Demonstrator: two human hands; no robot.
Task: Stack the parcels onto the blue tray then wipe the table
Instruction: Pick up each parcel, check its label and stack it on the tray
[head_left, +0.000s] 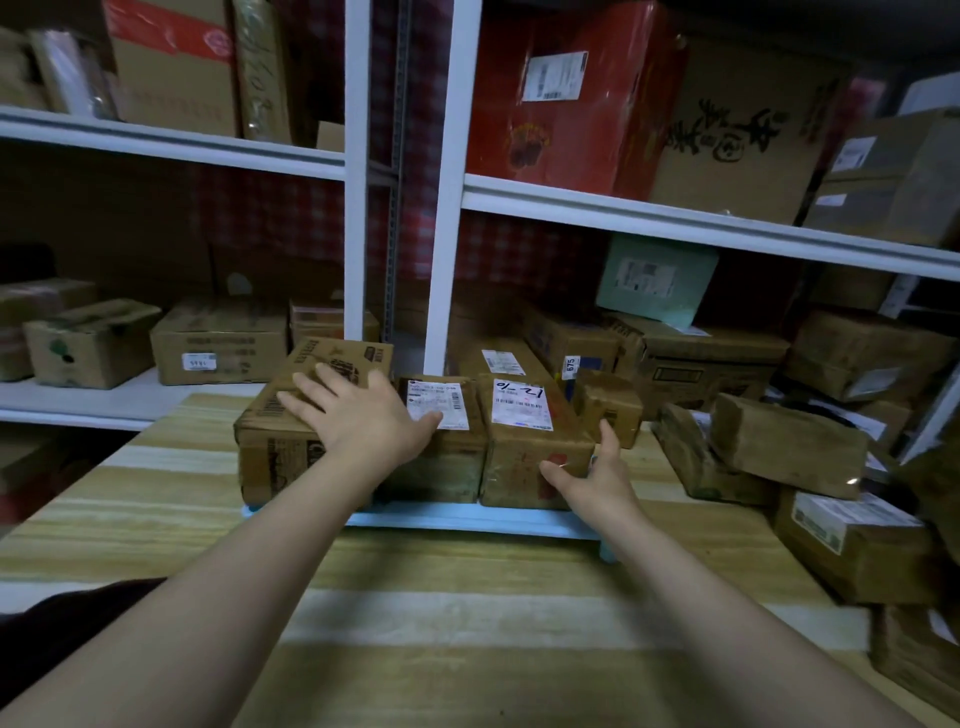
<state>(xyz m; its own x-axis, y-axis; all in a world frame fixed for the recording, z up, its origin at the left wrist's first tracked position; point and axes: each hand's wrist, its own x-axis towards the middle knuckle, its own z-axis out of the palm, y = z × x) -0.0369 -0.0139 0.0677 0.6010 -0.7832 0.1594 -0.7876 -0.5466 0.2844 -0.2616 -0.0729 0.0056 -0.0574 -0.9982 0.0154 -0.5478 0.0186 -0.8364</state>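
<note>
Three brown cardboard parcels stand side by side on the blue tray (467, 519) in the middle of the striped table. My left hand (358, 415) lies flat with fingers spread on top of the left parcel (270, 441). The middle parcel (441, 462) carries a white label. The right parcel (524, 467) has a white label with handwriting. My right hand (597, 478) is open, its fingers against the right parcel's front right corner. A small parcel (608, 405) sits just behind that corner.
More brown parcels (779, 447) are piled on the table's right side, with a labelled one (852, 540) nearer me. White shelving (675, 218) packed with boxes runs behind the table. The wood-striped tabletop (467, 623) stretches toward me.
</note>
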